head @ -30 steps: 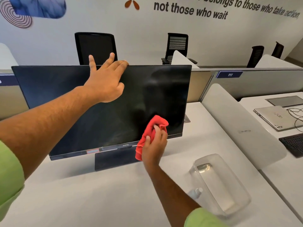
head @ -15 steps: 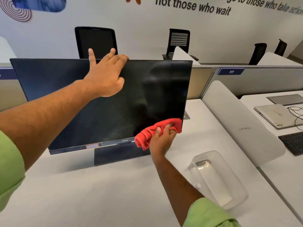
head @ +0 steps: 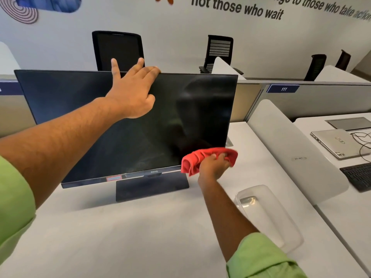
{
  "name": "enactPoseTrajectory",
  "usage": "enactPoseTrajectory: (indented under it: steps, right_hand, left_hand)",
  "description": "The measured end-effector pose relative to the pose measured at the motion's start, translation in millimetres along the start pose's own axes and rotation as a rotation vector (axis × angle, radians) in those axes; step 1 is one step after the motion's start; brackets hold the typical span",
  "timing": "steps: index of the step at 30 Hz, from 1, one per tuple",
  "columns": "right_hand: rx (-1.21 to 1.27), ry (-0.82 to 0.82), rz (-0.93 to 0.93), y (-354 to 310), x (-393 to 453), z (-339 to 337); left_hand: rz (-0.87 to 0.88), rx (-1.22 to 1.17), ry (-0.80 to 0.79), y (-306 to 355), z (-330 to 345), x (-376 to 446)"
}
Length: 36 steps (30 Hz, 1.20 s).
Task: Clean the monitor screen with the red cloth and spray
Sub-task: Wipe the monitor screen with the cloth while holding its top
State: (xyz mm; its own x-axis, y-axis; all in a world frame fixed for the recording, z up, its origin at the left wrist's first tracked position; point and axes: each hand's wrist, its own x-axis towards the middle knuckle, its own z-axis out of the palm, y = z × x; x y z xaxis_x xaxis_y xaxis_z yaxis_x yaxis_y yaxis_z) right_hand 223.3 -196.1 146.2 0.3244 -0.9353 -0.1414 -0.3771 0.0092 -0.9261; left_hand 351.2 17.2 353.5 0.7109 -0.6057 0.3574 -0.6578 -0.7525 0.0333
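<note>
**— Which step are you on?**

— Wiping. My right hand (head: pixel 213 167) has its fingers curled round the bunched cloth (head: pixel 208 157), pressing it against the bottom right corner of the monitor (head: pixel 124 137). My left hand (head: pixel 133 93) steadies the top edge: fingers straight over the rim, thumb spread, nothing gripped.

**— What next?**

— I'd judge the lower strip is nearly done. The glass above the cloth shows a hazy smear, so the next pass should run up and across it with light, even pressure, while my left hand keeps the panel from rocking on its stand (head: pixel 152 186).

**— And the spray?**

— I can't see it from here. It may be behind my right arm.

**— What's around you?**

— A white desk (head: pixel 120 237), with a clear plastic tub (head: pixel 269 217) just beside my right forearm. Past a divider (head: pixel 291 149), a shut laptop (head: pixel 339 143), some cables and a keyboard (head: pixel 359 175). Office chairs stand behind, along a lettered wall.
</note>
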Motion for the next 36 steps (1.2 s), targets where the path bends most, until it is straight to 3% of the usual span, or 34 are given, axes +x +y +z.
enactPoseTrajectory:
  steps: [5,12,18,21,27,33,36]
  right_hand:
    - [-0.073,0.025,-0.382,-66.2,28.4,3.3]
    - [-0.191,-0.058,-0.14,40.4,-3.1,-7.6]
    - [-0.132,-0.014,-0.166,9.8,19.7,-1.2]
    - [-0.071,-0.004,-0.01,20.2,0.8,1.5]
    - [-0.239,-0.122,-0.275,46.4,-52.9,15.2]
    - [-0.196,-0.015,-0.057,21.8,-2.6,-4.7]
    - [-0.18,-0.084,-0.155,34.4,-35.9,6.4]
  left_hand:
    - [-0.011,-0.022,-0.002,0.1,-0.7,0.3]
    - [-0.002,-0.026,0.009,-0.3,1.4,1.8]
    - [-0.008,-0.028,0.0,-1.4,0.1,1.4]
    - [-0.006,-0.034,-0.004,-0.8,0.0,1.6]
    - [-0.01,-0.034,0.007,-1.8,1.1,1.4]
    - [-0.02,-0.06,-0.003,1.4,-1.6,1.3]
    - [-0.023,-0.057,0.006,1.4,-1.1,0.8]
